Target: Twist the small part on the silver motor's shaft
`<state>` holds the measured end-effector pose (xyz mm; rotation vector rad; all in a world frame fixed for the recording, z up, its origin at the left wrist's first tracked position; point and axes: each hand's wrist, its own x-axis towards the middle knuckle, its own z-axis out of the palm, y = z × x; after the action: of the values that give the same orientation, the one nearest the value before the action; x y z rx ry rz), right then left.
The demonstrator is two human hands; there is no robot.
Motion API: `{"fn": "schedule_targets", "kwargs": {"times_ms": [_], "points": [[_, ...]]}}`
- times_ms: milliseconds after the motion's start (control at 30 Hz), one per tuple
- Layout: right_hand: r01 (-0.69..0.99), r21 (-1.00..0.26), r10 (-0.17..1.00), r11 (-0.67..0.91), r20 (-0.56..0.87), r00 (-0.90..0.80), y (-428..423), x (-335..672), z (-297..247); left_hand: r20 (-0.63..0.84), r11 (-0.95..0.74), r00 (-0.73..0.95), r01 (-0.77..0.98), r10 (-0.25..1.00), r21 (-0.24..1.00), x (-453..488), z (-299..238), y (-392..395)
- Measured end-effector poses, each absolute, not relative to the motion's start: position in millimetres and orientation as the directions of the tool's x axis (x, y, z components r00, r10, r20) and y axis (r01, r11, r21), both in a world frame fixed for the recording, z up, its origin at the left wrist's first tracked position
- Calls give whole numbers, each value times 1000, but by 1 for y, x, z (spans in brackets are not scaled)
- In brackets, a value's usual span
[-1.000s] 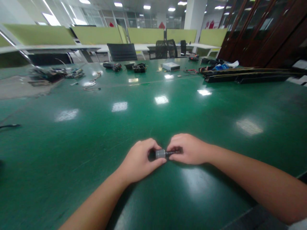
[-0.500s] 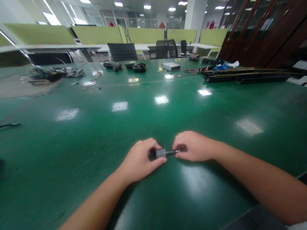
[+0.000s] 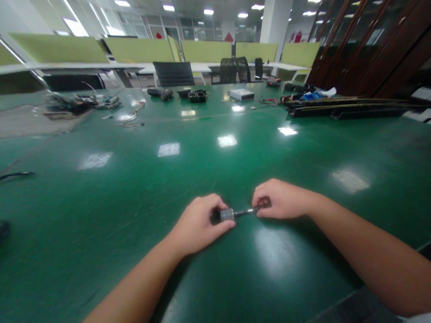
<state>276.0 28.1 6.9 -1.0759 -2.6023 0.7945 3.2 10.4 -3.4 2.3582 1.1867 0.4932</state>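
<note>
Small grey cylinder (image 3: pixel 227 214) in my left hand (image 3: pixel 197 224): smooth metal, dull satin. Thin dark shaft (image 3: pixel 245 211) from its end, pinched by my right hand (image 3: pixel 281 199): metal, slight sheen. Green tabletop (image 3: pixel 134 188) beneath the cylinder: glossy, finely scratched.

Glossy green table (image 3: pixel 134 188), grey cylinder (image 3: pixel 226 214) with dark shaft (image 3: pixel 245 211), yellow-green partitions (image 3: pixel 141 49)
</note>
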Motion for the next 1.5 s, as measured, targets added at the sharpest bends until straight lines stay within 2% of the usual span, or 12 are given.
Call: {"fn": "schedule_targets", "kwargs": {"times_ms": [300, 533, 733, 900, 1200, 1500], "points": [[572, -569, 709, 590, 27, -704, 28, 272, 4, 101, -517, 559, 663, 823, 541, 6, -5, 12], [505, -538, 672, 675, 165, -722, 25, 258, -9, 106, -519, 563, 650, 819, 554, 5, -3, 12], [488, -534, 664, 690, 200, -720, 26, 253, -14, 106, -520, 564, 652, 819, 552, 4, -4, 13], [510, -522, 676, 684, 191, -711, 25, 251, -14, 106, -519, 561, 656, 821, 549, 6, -4, 14], [515, -582, 711, 629, 164, -684, 20, 248, -11, 99, -515, 558, 664, 824, 542, 6, -4, 13], [496, -571, 688, 654, 179, -703, 21, 249, -13, 96, -518, 562, 665, 822, 538, 7, -3, 12]]}}
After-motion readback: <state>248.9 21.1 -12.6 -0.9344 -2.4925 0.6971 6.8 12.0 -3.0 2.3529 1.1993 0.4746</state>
